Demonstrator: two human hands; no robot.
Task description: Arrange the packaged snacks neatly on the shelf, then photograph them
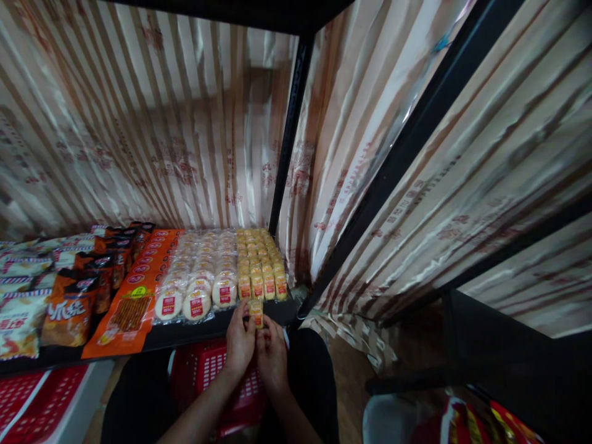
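Observation:
My left hand (239, 343) is closed, its thumb and fingers gripping the left side of a small yellow wrapped snack (256, 312) with a red label. At its lower right edge, the fingers of my right hand (272, 354) are closed on the same packet. Just beyond stand rows of matching yellow wrapped snacks (263, 262) at the shelf's right end. Left of those are rows of round white crackers in clear wrap (197, 303), the front ones with red labels.
Orange packs of brown sticks (132, 311), orange-black bags (70, 308) and white bags (21, 320) line the black shelf (194, 332). Beneath it, a red basket (215, 365) sits between my knees. Black frame posts (290, 126) and striped wrapping sheets (194, 123) bound the back and right.

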